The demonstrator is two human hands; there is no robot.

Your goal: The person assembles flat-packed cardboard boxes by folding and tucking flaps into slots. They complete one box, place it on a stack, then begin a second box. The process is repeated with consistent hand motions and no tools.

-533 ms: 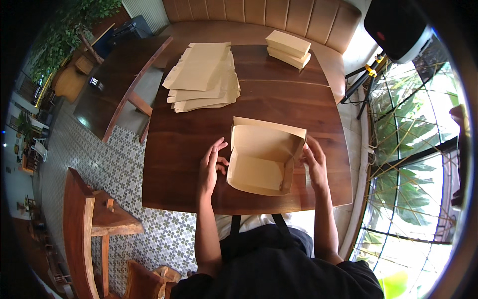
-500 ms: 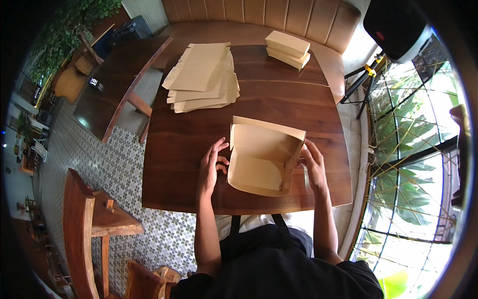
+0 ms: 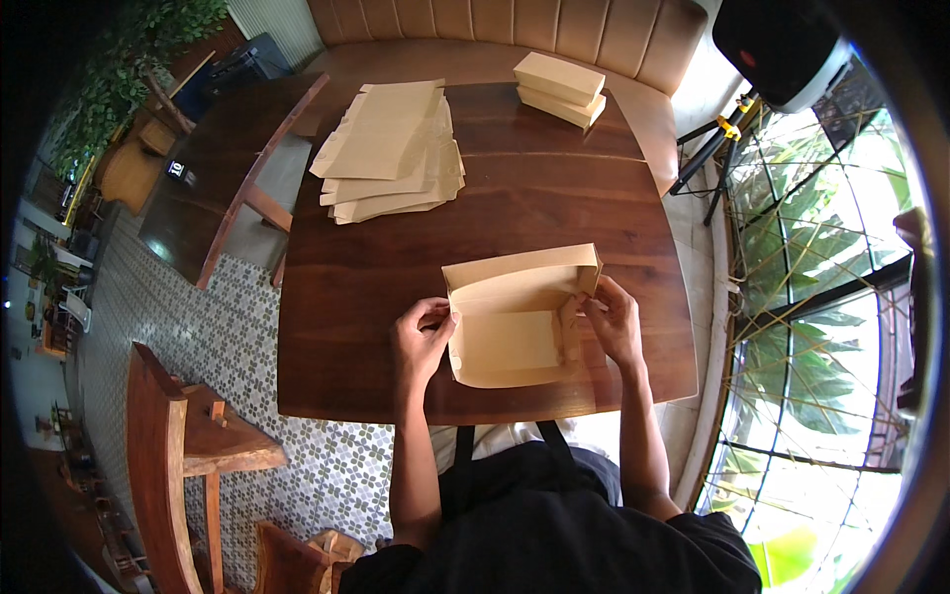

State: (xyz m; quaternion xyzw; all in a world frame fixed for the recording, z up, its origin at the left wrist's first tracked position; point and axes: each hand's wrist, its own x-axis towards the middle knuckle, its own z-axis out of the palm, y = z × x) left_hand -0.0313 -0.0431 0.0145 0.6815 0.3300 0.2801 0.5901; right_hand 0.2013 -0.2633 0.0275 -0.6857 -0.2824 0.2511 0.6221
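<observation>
A partly folded brown cardboard box (image 3: 507, 339) stands near the front edge of the dark wooden table, its inside facing up. Its side walls are raised, and the far panel with its lid flap leans up and over toward me. My left hand (image 3: 423, 342) is closed on the left wall, thumb at the upper corner. On the other side my right hand (image 3: 614, 322) grips the right wall near the far corner, its fingers bent around the cardboard and partly hidden.
Flat cardboard blanks (image 3: 386, 148) lie stacked at the table's far left. Two closed cardboard boxes (image 3: 560, 87) sit one on the other at the far right. Beyond the table curves a brown padded bench (image 3: 495, 49). A wooden chair (image 3: 163, 455) stands at the left.
My left hand has gone from spread fingers beside the box to gripping its left wall. The far panel's upper part has folded forward. My right hand still holds the right side.
</observation>
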